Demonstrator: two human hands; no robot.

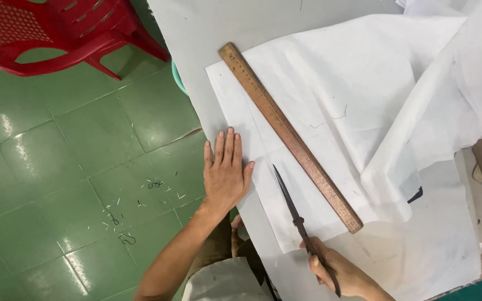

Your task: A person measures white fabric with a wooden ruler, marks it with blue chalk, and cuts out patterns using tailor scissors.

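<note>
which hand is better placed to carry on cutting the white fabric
Right, likely: the right hand already grips the scissors, blades pointing into the white fabric. The left hand lies flat, pinning its edge.

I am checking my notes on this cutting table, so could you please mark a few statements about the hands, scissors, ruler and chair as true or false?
1. The left hand lies flat on the fabric. True.
2. The right hand holds a pencil. False: it holds dark scissors.
3. The ruler lies diagonally on the fabric. True.
4. The chair is blue. False: it is red.
5. The scissors rest on top of the ruler. False: they lie beside it, apart.
</note>
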